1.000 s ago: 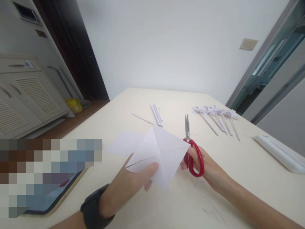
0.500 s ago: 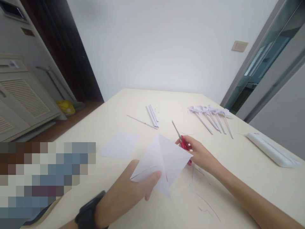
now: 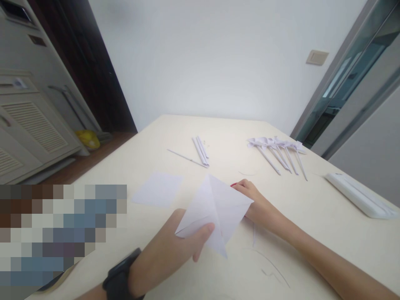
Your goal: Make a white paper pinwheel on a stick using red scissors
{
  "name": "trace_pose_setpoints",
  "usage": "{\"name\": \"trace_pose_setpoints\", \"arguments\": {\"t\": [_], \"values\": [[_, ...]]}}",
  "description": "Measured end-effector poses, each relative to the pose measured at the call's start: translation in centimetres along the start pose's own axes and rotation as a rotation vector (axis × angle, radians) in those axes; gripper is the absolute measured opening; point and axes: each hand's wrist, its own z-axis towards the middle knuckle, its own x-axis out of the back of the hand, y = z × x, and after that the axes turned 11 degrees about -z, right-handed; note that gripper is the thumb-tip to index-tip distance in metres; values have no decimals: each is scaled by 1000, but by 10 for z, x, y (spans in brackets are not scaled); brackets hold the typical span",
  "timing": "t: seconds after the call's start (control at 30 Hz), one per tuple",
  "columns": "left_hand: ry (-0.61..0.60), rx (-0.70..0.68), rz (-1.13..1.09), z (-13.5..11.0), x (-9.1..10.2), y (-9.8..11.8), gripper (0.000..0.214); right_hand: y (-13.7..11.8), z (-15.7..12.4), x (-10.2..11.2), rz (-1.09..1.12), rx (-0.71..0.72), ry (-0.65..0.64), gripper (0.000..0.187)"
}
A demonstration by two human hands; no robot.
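Note:
My left hand pinches a creased white paper square, its thumb on top and its fingers underneath. Fold lines cross near the paper's middle, and a slit shows by the thumb. My right hand is closed round a pair of scissors, just behind the paper's right corner. Only a bit of the red handle shows; the blades are hidden. Flat on the table, left of the held paper, lies another white paper sheet.
Several paper pinwheels on sticks lie at the back right. Rolled paper tubes and a thin stick lie at the back middle. A white plastic-wrapped pack rests at the right edge. Thin paper scraps lie in front.
My right hand has turned the scissors, so the blade that pointed away is out of sight and less red handle shows. The held paper has shifted very slightly right.

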Motion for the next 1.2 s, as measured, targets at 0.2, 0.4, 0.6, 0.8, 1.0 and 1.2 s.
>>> {"name": "trace_pose_setpoints", "arguments": {"t": [0.2, 0.4, 0.6, 0.8, 1.0, 1.2], "values": [[-53, -102, 33, 3, 1, -1, 44, -7, -4, -3, -157, 68, 34, 19], [-91, -140, 49, 8, 1, -2, 48, -11, -6, 0, -286, 99, 76, 17], [-130, -159, 48, 11, 1, -1, 48, -8, -3, 5, -225, 121, 69, 12], [-128, -150, 19, 13, 1, -4, 48, -14, -1, 30, 21, 102, 86, 35], [-144, -165, -11, 14, 1, -3, 49, -22, -2, 34, 584, 24, 9, 27], [-100, -117, 72, 7, -3, 2, 48, -19, -4, 13, 631, -84, -63, 16]]}}
